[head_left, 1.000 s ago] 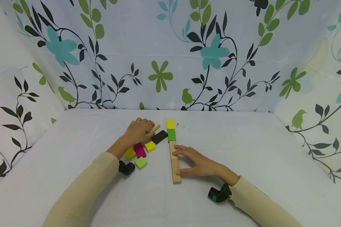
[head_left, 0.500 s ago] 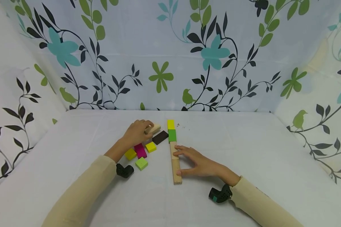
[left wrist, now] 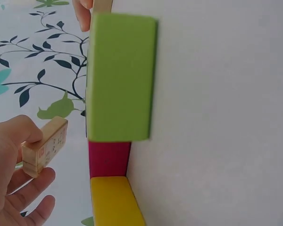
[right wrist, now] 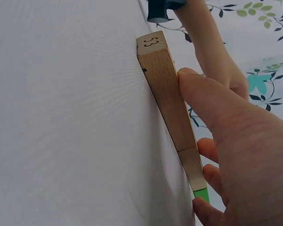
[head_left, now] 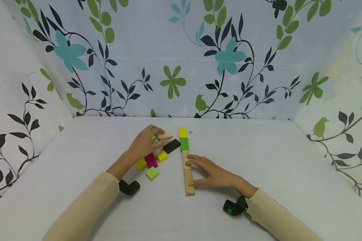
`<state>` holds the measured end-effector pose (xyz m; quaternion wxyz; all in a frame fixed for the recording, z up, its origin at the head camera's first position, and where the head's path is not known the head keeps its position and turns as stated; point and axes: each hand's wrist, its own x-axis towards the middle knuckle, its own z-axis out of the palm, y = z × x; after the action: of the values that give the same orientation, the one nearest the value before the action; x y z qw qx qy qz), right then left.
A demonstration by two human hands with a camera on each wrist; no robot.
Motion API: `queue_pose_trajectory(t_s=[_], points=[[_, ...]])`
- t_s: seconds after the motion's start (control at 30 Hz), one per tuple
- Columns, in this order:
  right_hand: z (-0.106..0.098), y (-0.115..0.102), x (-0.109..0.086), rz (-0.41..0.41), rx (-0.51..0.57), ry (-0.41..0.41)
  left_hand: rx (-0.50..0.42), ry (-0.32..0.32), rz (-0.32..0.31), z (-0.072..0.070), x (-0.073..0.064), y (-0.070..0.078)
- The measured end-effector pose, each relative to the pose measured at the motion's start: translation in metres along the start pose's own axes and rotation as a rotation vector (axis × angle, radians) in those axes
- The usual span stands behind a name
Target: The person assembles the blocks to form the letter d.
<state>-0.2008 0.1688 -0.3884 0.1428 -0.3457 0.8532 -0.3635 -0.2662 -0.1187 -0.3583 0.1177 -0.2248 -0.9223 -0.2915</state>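
Observation:
My left hand (head_left: 144, 142) pinches a pale wooden block (head_left: 165, 135) between thumb and fingers, at the back of a loose group of blocks. Markings show on one face of that wooden block (left wrist: 49, 141) in the left wrist view. Relaxed and spread, the fingers of my right hand (head_left: 212, 172) touch a straight row on the table. This row runs from a near wooden block (head_left: 189, 182) through a second wooden block (head_left: 185, 157) and a green block (head_left: 184, 144) to a yellow block (head_left: 183, 132). The number 53 marks the near block's end (right wrist: 152, 43).
Beside the row lies a dark brown block (head_left: 171, 146). Left of it are a small yellow block (head_left: 162, 156), a magenta block (head_left: 151, 160), another yellow block (head_left: 140, 164) and a light green block (head_left: 152, 173). A green piece (head_left: 154, 138) is partly hidden by the left hand.
The left hand has raised and turned the wooden block slightly, and a green piece now shows beside its fingers. The right hand stays at the row.

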Motion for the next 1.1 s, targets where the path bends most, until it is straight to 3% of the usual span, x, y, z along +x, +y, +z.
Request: queue_pose_trajectory(t_s=[0.13, 0.3, 0.57, 0.8, 1.1], points=[[0.0, 0.002, 0.0, -0.004, -0.006, 0.001, -0.05, -0.009, 0.003, -0.002, -0.008, 0.005], [0.0, 0.002, 0.0, -0.004, -0.004, -0.004, -0.086, -0.065, 0.038, -0.001, -0.017, 0.009], [0.0, 0.001, 0.0, -0.008, -0.009, 0.002, -0.123, -0.149, 0.171, 0.002, -0.026, 0.016], [0.0, 0.001, 0.0, -0.007, -0.005, -0.002, -0.098, -0.239, 0.182, -0.001, -0.029, 0.016], [0.0, 0.003, 0.0, -0.028, -0.016, 0.006, -0.018, -0.235, 0.192, -0.006, -0.037, 0.009]])
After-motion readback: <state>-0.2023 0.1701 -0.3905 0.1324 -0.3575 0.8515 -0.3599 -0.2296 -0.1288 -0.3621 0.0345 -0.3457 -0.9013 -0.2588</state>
